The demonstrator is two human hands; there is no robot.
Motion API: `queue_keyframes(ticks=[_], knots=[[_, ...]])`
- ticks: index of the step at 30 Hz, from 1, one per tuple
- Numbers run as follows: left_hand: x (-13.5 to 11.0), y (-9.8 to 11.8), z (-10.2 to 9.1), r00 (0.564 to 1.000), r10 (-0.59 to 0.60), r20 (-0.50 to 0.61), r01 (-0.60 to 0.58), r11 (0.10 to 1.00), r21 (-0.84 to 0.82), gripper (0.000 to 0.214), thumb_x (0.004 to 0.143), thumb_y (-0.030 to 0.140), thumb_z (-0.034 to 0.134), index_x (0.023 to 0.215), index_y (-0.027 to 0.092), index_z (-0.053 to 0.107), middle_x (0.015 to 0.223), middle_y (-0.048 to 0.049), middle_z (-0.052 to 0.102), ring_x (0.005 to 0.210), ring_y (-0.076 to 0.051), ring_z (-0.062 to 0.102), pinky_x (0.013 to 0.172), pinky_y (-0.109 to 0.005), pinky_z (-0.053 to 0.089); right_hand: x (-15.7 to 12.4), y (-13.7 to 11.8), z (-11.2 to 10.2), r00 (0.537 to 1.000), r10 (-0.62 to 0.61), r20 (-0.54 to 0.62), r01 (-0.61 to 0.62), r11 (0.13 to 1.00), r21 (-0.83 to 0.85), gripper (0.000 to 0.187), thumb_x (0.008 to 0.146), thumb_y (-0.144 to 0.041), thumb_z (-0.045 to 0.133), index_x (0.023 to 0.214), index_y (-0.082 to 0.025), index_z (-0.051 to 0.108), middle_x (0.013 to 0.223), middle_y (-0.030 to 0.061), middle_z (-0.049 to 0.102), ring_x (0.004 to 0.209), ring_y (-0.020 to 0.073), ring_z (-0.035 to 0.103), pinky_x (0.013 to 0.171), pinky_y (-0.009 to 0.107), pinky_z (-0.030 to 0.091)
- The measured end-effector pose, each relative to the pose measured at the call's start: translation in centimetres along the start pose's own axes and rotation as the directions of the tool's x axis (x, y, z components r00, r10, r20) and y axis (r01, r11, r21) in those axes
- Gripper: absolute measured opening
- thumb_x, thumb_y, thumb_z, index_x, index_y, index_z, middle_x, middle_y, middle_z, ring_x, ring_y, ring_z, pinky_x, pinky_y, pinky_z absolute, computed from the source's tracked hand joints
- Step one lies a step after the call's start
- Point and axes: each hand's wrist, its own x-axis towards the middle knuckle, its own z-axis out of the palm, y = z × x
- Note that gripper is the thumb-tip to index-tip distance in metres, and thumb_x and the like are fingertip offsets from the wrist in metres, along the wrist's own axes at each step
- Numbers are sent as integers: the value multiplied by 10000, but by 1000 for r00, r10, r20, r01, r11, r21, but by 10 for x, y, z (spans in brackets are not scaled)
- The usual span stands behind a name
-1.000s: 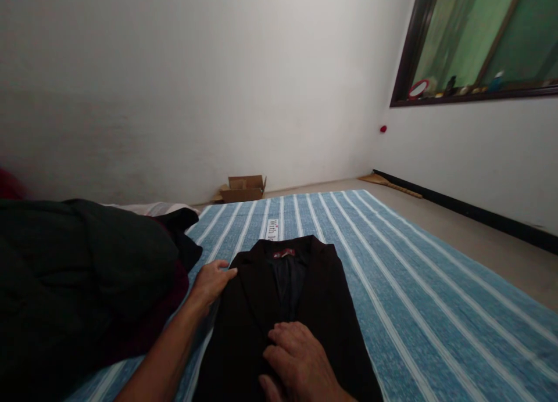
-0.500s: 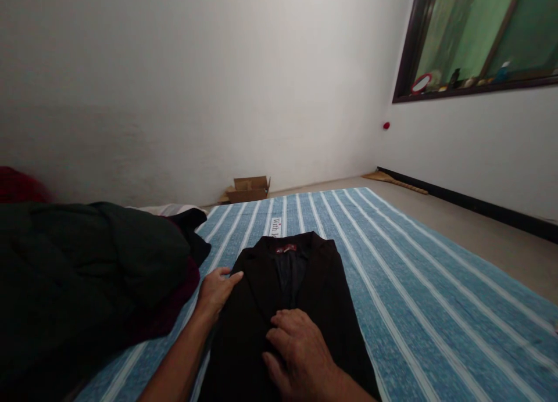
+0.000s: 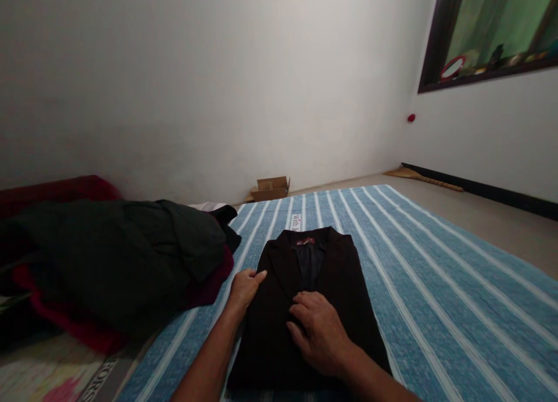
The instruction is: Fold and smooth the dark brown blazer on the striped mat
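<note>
We are seeing dark clothes (image 3: pixel 131 257) piling at the left edge of the striped mat (image 3: pixel 436 286). A cardboard box (image 3: pixel 271 188) is sitting near the wall (image 3: pixel 218 71).

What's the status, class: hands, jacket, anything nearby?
Left hand open, touching black jacket edge. Right hand flat on its front. Clothes pile close on left.

Single head-worn view, low and close above the striped mat (image 3: pixel 436 286), facing forward toward the far wall (image 3: pixel 218 88)
</note>
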Motion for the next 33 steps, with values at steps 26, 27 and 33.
queue_keyframes(ticks=[26,27,33], knots=[[-85,-2,-34,870,-132,475,331,871,-364,323,569,293,764,814,112,658,796,-85,713,689,-202,661,637,-280,494,-6,4,0,999,-33,16,34,999,-29,142,841,-215,525,940,-201,626,1060,64,612,1000,212,540,895,363,415],[-86,-3,-33,868,-138,478,346,858,-379,344,557,285,772,831,113,654,811,-89,714,699,-210,663,648,-292,499,-6,4,0,999,-33,17,33,999,-32,144,843,-218,524,942,-199,626,1064,66,612,1004,213,538,895,364,416],[-88,-17,-24,855,-192,482,432,778,-456,376,551,308,781,838,112,639,772,-91,714,679,-229,668,661,-327,516,-7,5,1,999,-30,13,30,999,-37,147,844,-228,523,944,-203,628,1067,66,612,1009,214,538,902,365,415]])
